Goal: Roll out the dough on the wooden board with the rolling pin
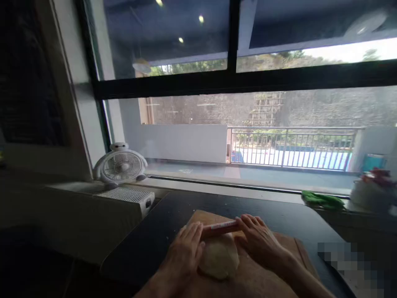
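Observation:
A rolling pin (221, 227) with a pale label lies crosswise over the far part of a flat, roundish sheet of dough (218, 257). My left hand (185, 247) rests over the pin's left end, its fingers pointing forward. Over the right end lies my right hand (259, 240), fingers close together and bent down onto the pin. Both ends of the pin are covered by the hands. Beneath the dough is a wooden board (287, 242), partly hidden by my forearms.
The board sits on a dark table (149, 240) by a large window. Left of it, a white fan (122, 165) stands behind a white vented box (130, 196). A green cloth (322, 200) and a white bag-like thing (370, 192) are on the right. The lower right corner is pixelated.

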Tool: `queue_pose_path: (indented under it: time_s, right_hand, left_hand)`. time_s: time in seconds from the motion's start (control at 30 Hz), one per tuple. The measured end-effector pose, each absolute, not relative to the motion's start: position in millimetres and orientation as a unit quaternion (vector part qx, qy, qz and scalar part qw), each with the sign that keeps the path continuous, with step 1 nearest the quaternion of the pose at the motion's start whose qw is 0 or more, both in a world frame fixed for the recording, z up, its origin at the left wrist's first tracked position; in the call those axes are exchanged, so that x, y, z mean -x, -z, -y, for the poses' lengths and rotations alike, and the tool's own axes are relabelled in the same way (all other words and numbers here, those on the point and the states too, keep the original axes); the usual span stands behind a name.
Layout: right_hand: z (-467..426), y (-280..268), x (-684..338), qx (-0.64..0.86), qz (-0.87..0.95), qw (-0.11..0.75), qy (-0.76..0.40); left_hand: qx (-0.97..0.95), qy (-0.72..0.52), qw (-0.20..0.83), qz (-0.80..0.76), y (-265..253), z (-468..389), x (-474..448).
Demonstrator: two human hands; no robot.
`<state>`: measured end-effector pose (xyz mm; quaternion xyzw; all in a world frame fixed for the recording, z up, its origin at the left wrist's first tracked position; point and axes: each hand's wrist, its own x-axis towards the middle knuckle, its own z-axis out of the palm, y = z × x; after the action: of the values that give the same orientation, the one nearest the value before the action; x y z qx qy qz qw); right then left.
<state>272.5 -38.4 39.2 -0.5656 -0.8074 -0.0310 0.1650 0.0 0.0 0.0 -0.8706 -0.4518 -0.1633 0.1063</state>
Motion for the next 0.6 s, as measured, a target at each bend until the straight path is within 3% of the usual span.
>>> queue_pose_path:
  time_s: [0.23,0.43,0.6]
  right_hand:
    - [15,-34,-271,0.595,0.789,0.150,0.034]
    - [62,-20,-272,0.578,0.791,0.174,0.103]
    - [64,-37,-270,0.577,0.790,0.191,0.076]
  left_hand:
    - [0.844,0.181,0.064,0.500,-27,-72,-43]
    - [0.869,0.238,0.071,0.427,-10,-24,-14]
    - [0.878,0.201,0.035,0.432,-20,-28,-13]
